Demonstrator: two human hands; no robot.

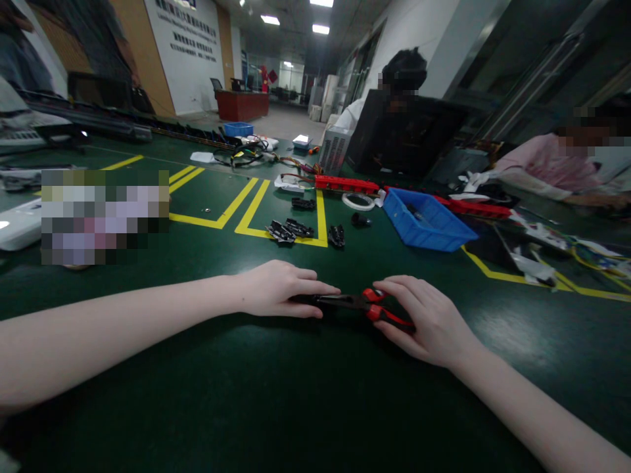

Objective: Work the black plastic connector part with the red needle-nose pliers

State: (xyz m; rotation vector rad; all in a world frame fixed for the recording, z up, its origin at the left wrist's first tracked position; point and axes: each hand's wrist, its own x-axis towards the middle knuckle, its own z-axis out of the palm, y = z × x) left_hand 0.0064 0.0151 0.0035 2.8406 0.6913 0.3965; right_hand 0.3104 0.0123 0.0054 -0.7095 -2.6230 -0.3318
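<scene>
My right hand (428, 316) is closed around the red and black handles of a pair of pliers (365, 303). The jaws point left, towards my left hand (276, 288). Between the thumb and fingers of that hand is a small black part (306, 299), mostly hidden, and the pliers' tips meet it there. Farther up the table lie more black plastic parts: a pair side by side (298, 228), one to their right (336, 236), one behind (303, 203) and a rounded one (361, 220).
A blue bin (428, 222) with dark pieces inside stands at the right, near a white ring (358, 201) and a red strip (346, 184). Yellow tape (236, 205) marks the green table (197, 394). Cables (246, 155) lie farther back. Other people sit across the table, beside a large black panel (401, 135).
</scene>
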